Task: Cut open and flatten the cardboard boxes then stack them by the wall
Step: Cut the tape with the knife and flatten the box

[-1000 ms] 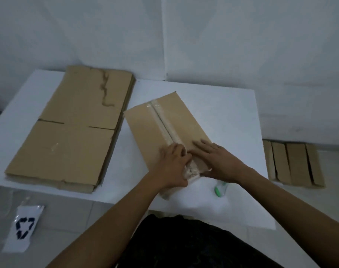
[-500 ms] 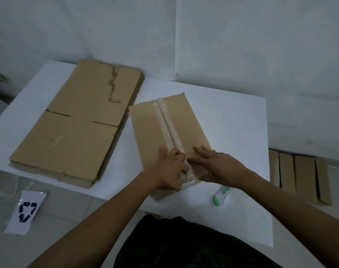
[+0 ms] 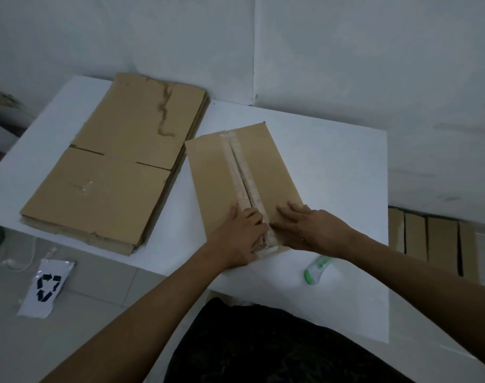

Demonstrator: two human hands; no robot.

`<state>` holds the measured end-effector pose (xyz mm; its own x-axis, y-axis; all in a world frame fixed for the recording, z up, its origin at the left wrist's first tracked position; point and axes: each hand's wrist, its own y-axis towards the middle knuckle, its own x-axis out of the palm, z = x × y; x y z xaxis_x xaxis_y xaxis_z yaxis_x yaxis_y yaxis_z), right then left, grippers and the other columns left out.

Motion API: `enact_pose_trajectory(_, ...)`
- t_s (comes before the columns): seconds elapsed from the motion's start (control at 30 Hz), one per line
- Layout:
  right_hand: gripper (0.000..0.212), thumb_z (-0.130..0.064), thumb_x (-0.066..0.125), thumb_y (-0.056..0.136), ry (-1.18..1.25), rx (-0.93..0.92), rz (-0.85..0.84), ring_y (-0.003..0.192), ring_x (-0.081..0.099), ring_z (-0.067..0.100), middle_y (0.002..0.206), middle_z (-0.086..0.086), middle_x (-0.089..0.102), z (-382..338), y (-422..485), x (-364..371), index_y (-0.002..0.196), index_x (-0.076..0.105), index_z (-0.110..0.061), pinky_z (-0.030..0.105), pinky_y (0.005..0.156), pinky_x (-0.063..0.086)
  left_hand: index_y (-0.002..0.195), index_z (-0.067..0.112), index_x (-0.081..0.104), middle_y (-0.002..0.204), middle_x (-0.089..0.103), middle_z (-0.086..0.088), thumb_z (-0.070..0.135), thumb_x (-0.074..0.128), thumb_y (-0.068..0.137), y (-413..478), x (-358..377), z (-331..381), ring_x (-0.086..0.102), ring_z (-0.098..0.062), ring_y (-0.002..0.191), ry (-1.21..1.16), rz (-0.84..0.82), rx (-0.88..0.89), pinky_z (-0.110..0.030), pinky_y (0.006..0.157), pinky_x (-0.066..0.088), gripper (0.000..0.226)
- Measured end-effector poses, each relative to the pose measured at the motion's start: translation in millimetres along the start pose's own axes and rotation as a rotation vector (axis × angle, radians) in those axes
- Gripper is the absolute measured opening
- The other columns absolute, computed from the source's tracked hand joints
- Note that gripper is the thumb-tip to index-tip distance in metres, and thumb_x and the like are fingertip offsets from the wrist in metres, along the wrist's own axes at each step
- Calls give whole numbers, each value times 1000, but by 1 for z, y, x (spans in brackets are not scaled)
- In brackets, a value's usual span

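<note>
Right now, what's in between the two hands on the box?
The taped seam of the box, already split open, runs between the left hand and right hand, seen in the head view.

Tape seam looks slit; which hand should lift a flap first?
Probably left: the left hand is curled at the seam's near end on the box, while the right hand lies flat on its right flap.

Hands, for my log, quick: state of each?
Left hand: curled, gripping left flap at seam.
Right hand: open, flat on right flap.
</note>
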<state>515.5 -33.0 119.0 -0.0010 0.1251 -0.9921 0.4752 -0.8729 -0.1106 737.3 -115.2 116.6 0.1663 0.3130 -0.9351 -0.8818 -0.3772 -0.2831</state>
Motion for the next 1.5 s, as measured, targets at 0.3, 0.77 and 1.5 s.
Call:
enact_pose_trajectory(0.3, 52, -48, 27, 100, 171, 241, 126, 62, 66, 25, 94, -1, 68, 1, 1, -8, 107, 70, -19, 33, 53, 52, 101, 13, 66, 123, 61, -4, 31, 70, 83, -13, 33, -6, 25, -20, 147, -150, 351, 24, -55, 119, 19, 26)
enact_pose_trajectory(0.77, 102, -75, 42, 87, 395, 938, -157, 148, -5, 51, 165, 14, -17, -68, 63, -1, 158, -6, -19, 68, 114, 16, 123, 14, 50, 146, 40, -7, 48, 61, 85, -23, -1, -14, 29, -26, 145, -186, 357, 26, -46, 115, 34, 52)
enact_pose_trajectory(1.5, 21, 3, 66, 86, 1216, 1276, 291, 84, 71, 28, 104, 19, 72, 27, -22, -62, 105, 69, -5, 36, 72, 60, 125, 25, 45, 166, -7, 8, 26, 69, 85, -48, 14, -30, -15, -16, 153, -552, 324, 11, -65, 119, 2, 47)
